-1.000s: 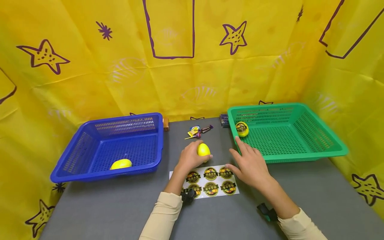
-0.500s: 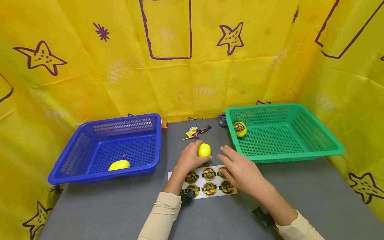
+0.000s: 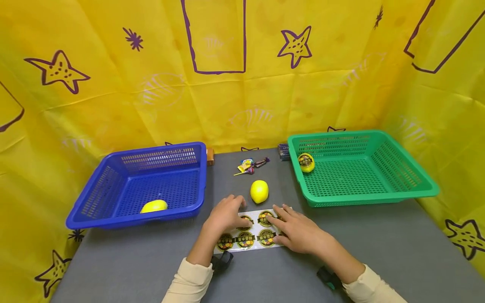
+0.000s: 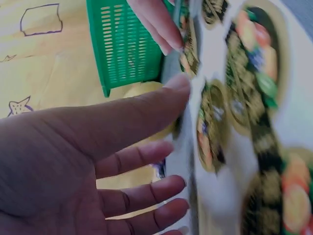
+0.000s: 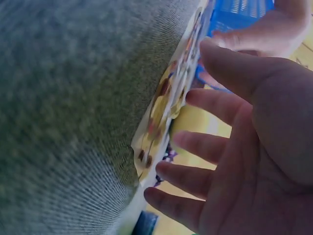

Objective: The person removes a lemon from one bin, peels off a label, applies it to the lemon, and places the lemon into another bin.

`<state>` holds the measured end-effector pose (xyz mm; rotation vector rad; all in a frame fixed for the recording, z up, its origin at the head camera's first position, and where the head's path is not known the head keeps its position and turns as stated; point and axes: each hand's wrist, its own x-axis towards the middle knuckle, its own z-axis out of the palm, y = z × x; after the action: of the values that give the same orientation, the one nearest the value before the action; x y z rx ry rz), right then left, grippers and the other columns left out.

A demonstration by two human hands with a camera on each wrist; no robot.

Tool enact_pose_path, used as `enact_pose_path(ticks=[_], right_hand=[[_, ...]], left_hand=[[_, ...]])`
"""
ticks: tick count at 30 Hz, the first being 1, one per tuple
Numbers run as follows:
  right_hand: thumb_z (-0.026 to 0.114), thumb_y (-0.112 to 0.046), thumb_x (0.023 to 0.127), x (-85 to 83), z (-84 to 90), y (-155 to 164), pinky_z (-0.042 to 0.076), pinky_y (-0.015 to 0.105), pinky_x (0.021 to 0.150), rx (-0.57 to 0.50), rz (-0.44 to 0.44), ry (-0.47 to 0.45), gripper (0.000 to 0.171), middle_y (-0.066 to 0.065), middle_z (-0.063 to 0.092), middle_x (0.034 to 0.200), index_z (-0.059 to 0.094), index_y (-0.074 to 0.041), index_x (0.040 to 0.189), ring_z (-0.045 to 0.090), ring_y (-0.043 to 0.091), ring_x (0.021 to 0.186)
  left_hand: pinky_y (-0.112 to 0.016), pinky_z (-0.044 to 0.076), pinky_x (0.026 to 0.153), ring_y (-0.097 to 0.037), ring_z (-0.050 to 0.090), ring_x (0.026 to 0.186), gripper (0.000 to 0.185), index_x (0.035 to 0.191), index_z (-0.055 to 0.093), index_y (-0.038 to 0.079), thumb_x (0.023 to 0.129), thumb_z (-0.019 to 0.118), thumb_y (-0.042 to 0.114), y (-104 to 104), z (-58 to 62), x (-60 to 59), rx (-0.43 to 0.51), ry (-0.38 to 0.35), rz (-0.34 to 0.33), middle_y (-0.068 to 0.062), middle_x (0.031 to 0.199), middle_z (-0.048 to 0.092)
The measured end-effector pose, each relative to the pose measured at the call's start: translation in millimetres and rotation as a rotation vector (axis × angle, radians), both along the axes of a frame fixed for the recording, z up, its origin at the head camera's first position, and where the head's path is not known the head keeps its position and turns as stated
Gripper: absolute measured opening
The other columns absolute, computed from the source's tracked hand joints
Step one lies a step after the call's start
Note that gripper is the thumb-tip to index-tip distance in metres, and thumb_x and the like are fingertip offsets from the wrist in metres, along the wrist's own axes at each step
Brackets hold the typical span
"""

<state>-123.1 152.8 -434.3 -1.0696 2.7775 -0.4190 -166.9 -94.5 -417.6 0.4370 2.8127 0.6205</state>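
A white sticker sheet (image 3: 248,235) with round fruit labels lies on the grey table (image 3: 379,248) near the front. My left hand (image 3: 226,213) rests flat on its left part, fingers straight (image 4: 142,112). My right hand (image 3: 293,225) lies flat on its right part, fingers spread (image 5: 215,105). A bare yellow lemon (image 3: 259,191) sits alone on the table just beyond the sheet, touched by neither hand. The wrist views show the sheet (image 4: 234,122) (image 5: 168,98) close up under the fingers.
A blue basket (image 3: 113,210) on the left holds one yellow lemon (image 3: 153,205). A green basket (image 3: 379,193) on the right holds a labelled lemon (image 3: 305,162). Several wrapped candies (image 3: 251,165) lie at the table's back. Yellow cloth walls surround the table.
My left hand let go of the lemon and drew back onto the sheet. My right hand came back from the green basket's edge and settled on the sheet.
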Motion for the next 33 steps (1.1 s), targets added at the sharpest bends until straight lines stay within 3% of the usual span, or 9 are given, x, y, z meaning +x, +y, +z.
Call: enact_pose_path(ticks=[7, 15, 21, 25, 29, 33], right_hand=[[0.066, -0.035, 0.097, 0.9, -0.8, 3.7, 0.036, 0.061, 0.107, 0.024, 0.001, -0.015, 0.06, 0.026, 0.039, 0.152, 0.049, -0.008, 0.149, 0.035, 0.052, 0.137], [0.067, -0.037, 0.097, 0.9, 1.1, 3.9, 0.039, 0.06, 0.105, 0.026, 0.008, 0.007, 0.06, 0.025, 0.042, 0.15, 0.052, -0.009, 0.147, 0.038, 0.051, 0.135], [0.069, -0.036, 0.095, 1.6, -0.3, 3.1, 0.039, 0.061, 0.104, 0.027, 0.012, 0.008, 0.061, 0.026, 0.042, 0.15, 0.052, -0.008, 0.147, 0.038, 0.052, 0.135], [0.07, -0.034, 0.095, 0.8, -0.3, 0.4, 0.038, 0.061, 0.105, 0.033, 0.009, -0.002, 0.062, 0.027, 0.041, 0.15, 0.051, -0.008, 0.147, 0.037, 0.053, 0.135], [0.071, -0.033, 0.094, 0.2, 0.9, -1.7, 0.038, 0.062, 0.105, 0.036, 0.012, -0.003, 0.062, 0.027, 0.042, 0.15, 0.051, -0.007, 0.147, 0.038, 0.053, 0.135], [0.071, -0.032, 0.094, 0.4, 2.5, -2.1, 0.037, 0.062, 0.105, 0.036, 0.007, -0.017, 0.062, 0.026, 0.041, 0.15, 0.051, -0.007, 0.147, 0.037, 0.053, 0.135]], left_hand=[[-0.042, 0.048, 0.074, -0.026, 0.054, 0.088, 0.038, 0.093, 0.066, 0.017, 0.07, 0.09, 0.033, -4.8, -2.7, 5.0, -0.056, 0.02, -0.045, -0.002, 0.09, 0.052], [-0.037, 0.044, 0.069, -0.019, 0.051, 0.077, 0.035, 0.084, 0.061, 0.017, 0.07, 0.091, 0.03, -7.4, -12.1, 1.0, 0.022, -0.008, -0.052, 0.001, 0.083, 0.052], [-0.031, 0.045, 0.063, -0.015, 0.054, 0.067, 0.028, 0.089, 0.062, 0.012, 0.078, 0.087, 0.013, -10.5, -9.6, -2.1, 0.261, -0.086, -0.064, 0.002, 0.074, 0.058], [-0.029, 0.052, 0.064, -0.014, 0.061, 0.07, 0.011, 0.095, 0.07, 0.007, 0.087, 0.077, 0.003, -9.8, 1.7, -9.6, 0.449, -0.051, -0.029, 0.0, 0.078, 0.066], [-0.03, 0.056, 0.069, -0.017, 0.065, 0.077, 0.015, 0.105, 0.074, 0.003, 0.091, 0.07, -0.001, -3.4, 12.4, -24.2, 0.62, -0.03, 0.04, -0.005, 0.089, 0.069], [-0.04, 0.058, 0.075, -0.018, 0.065, 0.08, 0.021, 0.111, 0.074, 0.0, 0.091, 0.068, -0.004, 8.0, 16.3, -45.4, 0.739, -0.086, 0.09, -0.009, 0.094, 0.069]])
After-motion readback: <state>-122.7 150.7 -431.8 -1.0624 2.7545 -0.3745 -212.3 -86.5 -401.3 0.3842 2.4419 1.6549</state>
